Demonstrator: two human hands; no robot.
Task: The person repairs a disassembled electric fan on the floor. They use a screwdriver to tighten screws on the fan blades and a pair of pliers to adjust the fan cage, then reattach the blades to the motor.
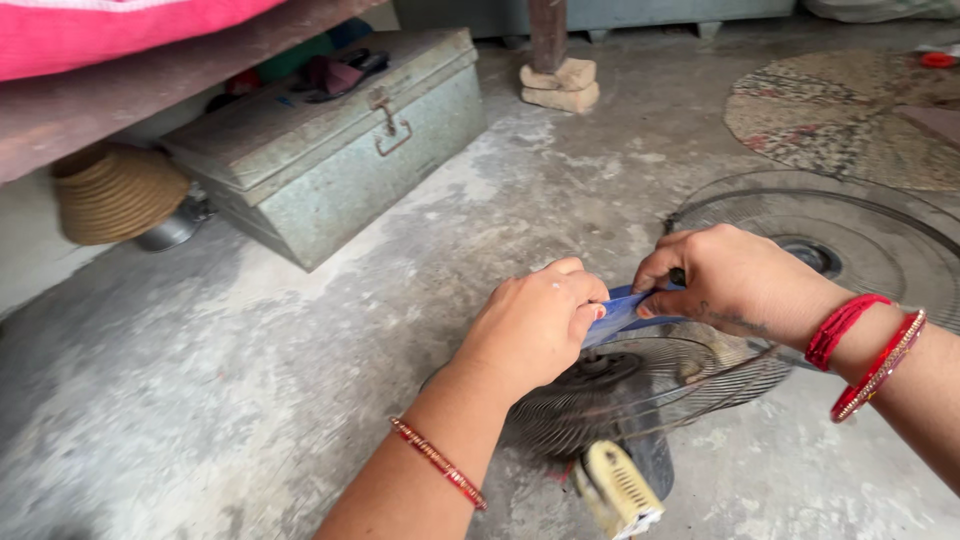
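1. Nearest the viewer, a cream and yellow fan motor housing [617, 490] lies on the concrete floor [250, 400], just below a round wire fan guard [640, 395] that serves here as the landmark.
2. Directly above the wire fan guard, both bare hands meet on a blue fan blade [622, 310]. The blade's long axis runs left to right and tilts slightly upward toward the right.
3. The left hand [535, 325], wearing a thin beaded bangle at the wrist, is closed on the blade's left end, with the fingers curled over the top.
4. The right hand [735, 280], wearing red bangles at the wrist, pinches the blade's right end between thumb and fingers. It sits a little farther from the viewer than the left hand, which is nearer and lower.
5. The blade spans the short gap between the two hands, so each hand holds one end and neither has to reach.
6. To the right of the wire fan guard and behind it, a second, larger fan guard [850, 240] lies flat on the floor, partly hidden by the right hand.
7. Far to the left of the wire fan guard and well apart, a grey-green metal trunk [330, 150] with a hasp stands under a bed frame [150, 90]. A woven basket [115, 195] sits beside it.
8. Farthest back, a round patterned mat [850, 115] and stacked bricks [560, 85] rest on the floor.
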